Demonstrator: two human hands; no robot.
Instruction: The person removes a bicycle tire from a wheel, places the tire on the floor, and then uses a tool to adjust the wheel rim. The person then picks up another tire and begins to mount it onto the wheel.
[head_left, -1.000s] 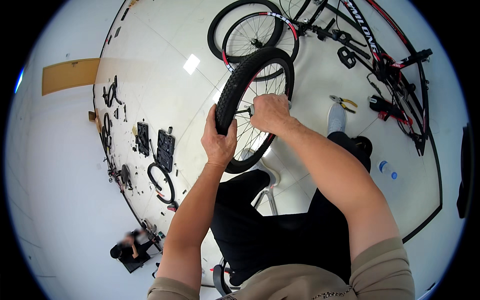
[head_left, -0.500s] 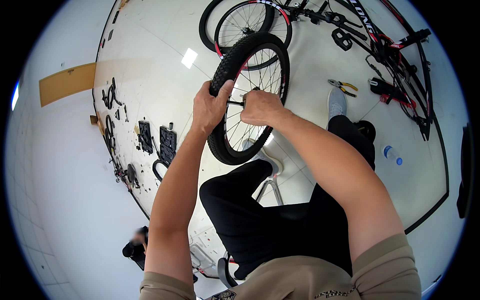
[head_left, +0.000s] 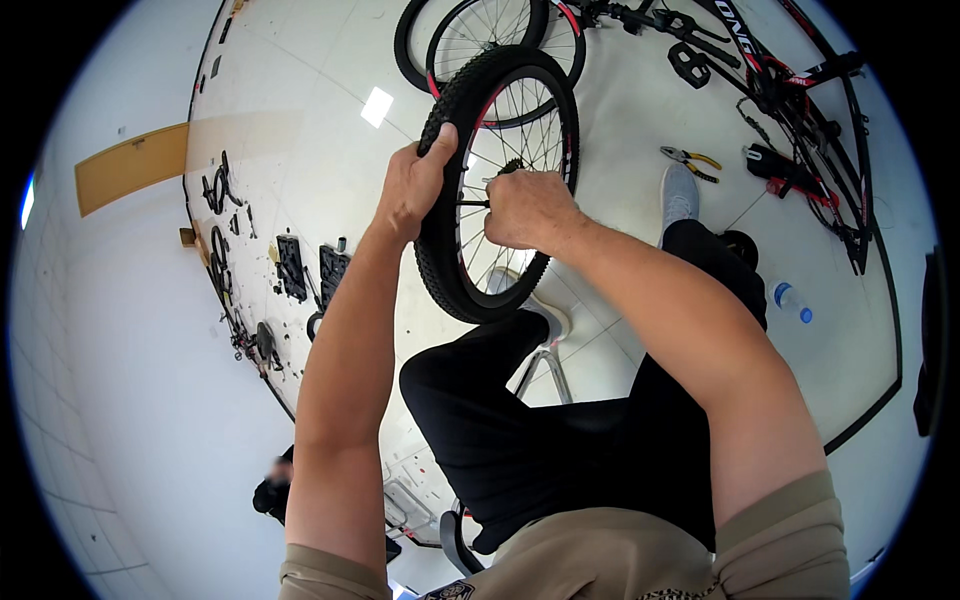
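A bicycle wheel (head_left: 448, 262) with a knobbly black tyre and a red-marked rim stands upright before me, tilted slightly. My left hand (head_left: 415, 185) grips its left side, thumb over the tyre and fingers behind, partly hidden. On the spoke side, my right hand (head_left: 530, 208) is closed in a fist just below the hub (head_left: 512, 166). Between fist and rim runs a short black stem (head_left: 473, 203), its inner end hidden in the fingers. Whether it belongs to the wheel or is a tool, I cannot tell.
Another wheel (head_left: 432, 84) lies beyond. A bicycle frame (head_left: 768, 95) rests on the right, near yellow-handled pliers (head_left: 692, 163) and a plastic bottle (head_left: 792, 302). Black tool cases (head_left: 291, 268) and loose parts lie left. A person (head_left: 272, 492) is at lower left.
My left hand has slid up a little with its thumb higher on the tyre. The wheel sits slightly higher in view. My right fist stays closed below the hub.
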